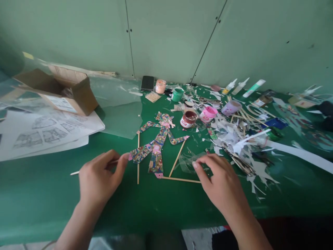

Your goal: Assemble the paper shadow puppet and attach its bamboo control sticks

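A colourful flat paper puppet [156, 146] lies on the green table [156, 205], with thin wooden sticks [177, 162] fixed to its arms and base. My left hand [100, 177] is closed around a thin stick, its fingertips touching the puppet's left arm. My right hand [217, 180] rests to the right, fingers curled down onto a clear scrap of plastic and the end of the bottom stick [182, 179].
Open paint pots [188, 118] in red, pink, green and lilac stand behind the puppet. Paper scraps, scissors [238, 158] and glue bottles [240, 85] litter the right. A cardboard box [66, 91] and printed sheets [41, 133] lie at left, a phone [147, 83] by the wall.
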The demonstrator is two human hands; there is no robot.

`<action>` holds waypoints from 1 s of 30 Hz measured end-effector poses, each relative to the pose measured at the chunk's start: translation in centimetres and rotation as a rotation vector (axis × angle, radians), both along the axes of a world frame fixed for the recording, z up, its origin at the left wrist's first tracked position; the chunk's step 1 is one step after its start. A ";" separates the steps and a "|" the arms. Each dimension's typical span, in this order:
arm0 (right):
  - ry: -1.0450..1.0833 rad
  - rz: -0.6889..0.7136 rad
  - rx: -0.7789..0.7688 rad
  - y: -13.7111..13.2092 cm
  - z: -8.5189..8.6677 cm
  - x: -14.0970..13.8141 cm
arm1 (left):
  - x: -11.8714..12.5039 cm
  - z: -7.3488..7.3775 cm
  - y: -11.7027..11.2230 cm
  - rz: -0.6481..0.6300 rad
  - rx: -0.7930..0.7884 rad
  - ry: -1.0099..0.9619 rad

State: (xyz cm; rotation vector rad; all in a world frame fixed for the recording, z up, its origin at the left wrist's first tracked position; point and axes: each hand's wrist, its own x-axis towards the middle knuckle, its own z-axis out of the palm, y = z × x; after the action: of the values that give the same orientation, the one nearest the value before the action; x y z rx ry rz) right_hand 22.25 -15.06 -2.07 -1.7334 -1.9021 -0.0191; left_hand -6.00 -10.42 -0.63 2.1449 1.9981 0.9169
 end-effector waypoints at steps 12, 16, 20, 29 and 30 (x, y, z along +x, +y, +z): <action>-0.101 0.272 -0.166 -0.3 -0.7 -2.9 | 0.6 -1.4 0.7 -0.193 -0.147 0.189; -0.197 0.192 -0.126 -0.3 -1.0 -2.8 | 0.6 -1.5 0.7 -0.211 -0.152 0.236; -0.230 0.146 -0.126 -0.6 -0.7 -2.4 | 0.5 -1.6 0.7 -0.215 -0.150 0.220; -0.203 0.119 -0.189 -1.1 -0.3 -1.6 | 0.5 -1.7 0.9 -0.366 -0.114 0.248; -0.193 0.110 -0.177 -1.0 -0.2 -1.7 | 0.4 -1.7 0.9 -0.393 -0.114 0.227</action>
State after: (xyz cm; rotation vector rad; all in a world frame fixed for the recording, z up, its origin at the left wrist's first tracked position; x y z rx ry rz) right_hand 20.58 -16.09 -2.31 -1.7935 -2.1963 0.0253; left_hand -5.57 -9.50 -2.28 2.5354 1.5678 0.5099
